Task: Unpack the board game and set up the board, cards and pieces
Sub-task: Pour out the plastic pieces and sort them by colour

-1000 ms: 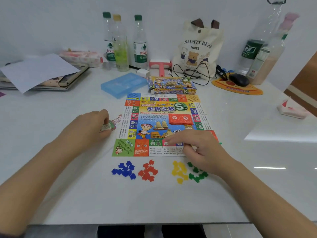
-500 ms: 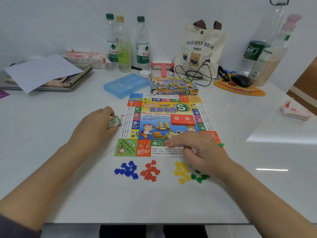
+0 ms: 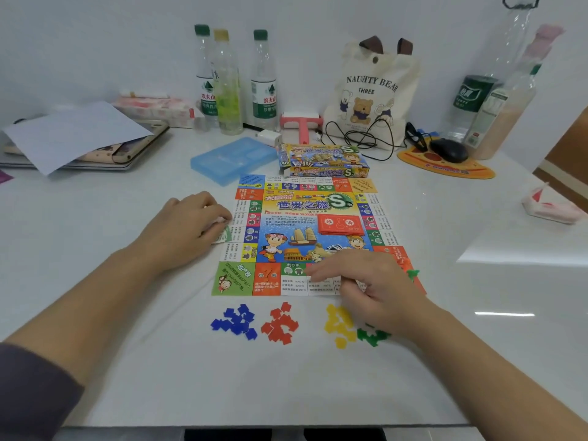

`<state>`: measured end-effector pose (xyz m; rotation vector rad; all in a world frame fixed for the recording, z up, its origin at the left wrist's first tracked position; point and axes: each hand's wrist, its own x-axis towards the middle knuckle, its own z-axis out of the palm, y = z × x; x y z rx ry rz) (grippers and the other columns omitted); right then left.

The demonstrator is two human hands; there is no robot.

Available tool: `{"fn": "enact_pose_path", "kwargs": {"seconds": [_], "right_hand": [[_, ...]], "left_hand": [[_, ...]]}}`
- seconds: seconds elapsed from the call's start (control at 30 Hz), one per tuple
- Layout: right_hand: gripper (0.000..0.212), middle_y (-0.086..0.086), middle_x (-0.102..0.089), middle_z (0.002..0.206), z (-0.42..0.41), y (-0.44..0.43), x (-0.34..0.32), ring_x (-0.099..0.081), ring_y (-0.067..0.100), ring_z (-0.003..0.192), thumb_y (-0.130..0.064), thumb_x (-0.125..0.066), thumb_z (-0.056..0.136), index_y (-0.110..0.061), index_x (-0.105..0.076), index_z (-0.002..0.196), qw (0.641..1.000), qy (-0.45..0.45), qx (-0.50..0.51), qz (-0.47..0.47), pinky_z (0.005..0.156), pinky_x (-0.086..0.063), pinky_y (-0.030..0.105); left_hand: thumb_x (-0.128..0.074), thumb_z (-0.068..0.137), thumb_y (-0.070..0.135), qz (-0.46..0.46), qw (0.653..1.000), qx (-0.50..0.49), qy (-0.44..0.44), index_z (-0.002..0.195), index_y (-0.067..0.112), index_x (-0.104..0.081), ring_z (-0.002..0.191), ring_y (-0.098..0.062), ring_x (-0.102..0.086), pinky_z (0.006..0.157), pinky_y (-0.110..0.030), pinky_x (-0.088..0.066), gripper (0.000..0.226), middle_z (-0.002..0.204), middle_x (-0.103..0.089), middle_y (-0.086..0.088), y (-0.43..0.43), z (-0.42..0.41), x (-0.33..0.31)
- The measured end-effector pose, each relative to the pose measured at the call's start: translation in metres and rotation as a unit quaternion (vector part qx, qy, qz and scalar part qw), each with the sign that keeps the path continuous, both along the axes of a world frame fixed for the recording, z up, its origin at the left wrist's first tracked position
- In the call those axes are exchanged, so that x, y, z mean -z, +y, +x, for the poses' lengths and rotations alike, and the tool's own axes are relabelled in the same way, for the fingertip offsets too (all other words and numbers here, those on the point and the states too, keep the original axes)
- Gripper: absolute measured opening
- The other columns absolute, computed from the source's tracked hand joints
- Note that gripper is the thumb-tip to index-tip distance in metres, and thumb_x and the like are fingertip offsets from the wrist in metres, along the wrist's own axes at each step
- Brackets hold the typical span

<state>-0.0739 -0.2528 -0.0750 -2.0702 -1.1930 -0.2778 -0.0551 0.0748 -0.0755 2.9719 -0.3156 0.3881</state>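
The colourful game board (image 3: pixel 313 206) lies flat in the middle of the white table. A red card deck (image 3: pixel 340 225) sits on its centre picture. The opened game box (image 3: pixel 324 160) lies just beyond it. Four heaps of small plastic pieces lie in front: blue (image 3: pixel 235 323), red (image 3: pixel 280 324), yellow (image 3: pixel 339 324) and green (image 3: pixel 372 335). My left hand (image 3: pixel 187 227) grips a bundle of paper money (image 3: pixel 224 236) at the board's left edge. My right hand (image 3: pixel 369 281) rests on the board's near edge, index finger stretched left, something pale under the curled fingers. A green pawn (image 3: pixel 413 274) stands beside it.
A blue plastic case (image 3: pixel 229 159) lies left of the box. Three bottles (image 3: pixel 229 84), a tote bag (image 3: pixel 372 93), cables, a mouse on an orange pad (image 3: pixel 448 163) and notebooks under paper (image 3: pixel 73 138) line the back. A folded tissue pack (image 3: pixel 553 205) lies far right.
My left hand has slid right with the paper money, closer to the board's left edge. My right hand has stayed at the board's near edge.
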Motion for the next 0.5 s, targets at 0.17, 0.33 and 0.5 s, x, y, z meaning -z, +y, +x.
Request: {"fn": "enact_pose_path", "kwargs": {"seconds": [0.17, 0.33, 0.5], "right_hand": [[0.042, -0.005, -0.073, 0.106, 0.0013, -0.0008, 0.0014, -0.066, 0.007, 0.104, -0.009, -0.037, 0.079, -0.013, -0.073, 0.100, 1.000, -0.001, -0.002, 0.000, 0.084, -0.056, 0.038], [0.042, -0.005, -0.073, 0.105, 0.0015, 0.0000, 0.0010, -0.066, 0.007, 0.104, -0.009, -0.037, 0.079, -0.013, -0.073, 0.099, 1.000, -0.003, -0.001, 0.003, 0.083, -0.056, 0.038], [0.042, -0.006, -0.073, 0.106, 0.0017, -0.0008, 0.0007, -0.065, 0.007, 0.104, -0.009, -0.038, 0.079, -0.014, -0.073, 0.101, 1.000, 0.000, 0.001, 0.000, 0.084, -0.056, 0.038]], "left_hand": [[-0.039, 0.097, 0.030, 0.017, 0.999, -0.018, -0.026, 0.115, 0.027, -0.060, 0.091, -0.016, -0.053, 0.079, -0.035, -0.034, 0.028, 0.102, -0.054, 0.004, -0.0012, -0.0001, 0.0084], [-0.030, 0.089, 0.034, 0.030, 0.998, -0.042, -0.031, 0.109, 0.024, -0.059, 0.094, -0.019, -0.056, 0.076, -0.034, -0.033, 0.036, 0.103, -0.056, 0.003, -0.0026, -0.0042, 0.0081], [-0.022, 0.086, 0.040, 0.031, 0.998, -0.056, -0.008, 0.121, 0.026, -0.052, 0.101, -0.018, -0.051, 0.082, -0.036, -0.031, 0.048, 0.110, -0.052, 0.002, -0.0067, -0.0050, 0.0065]]}}
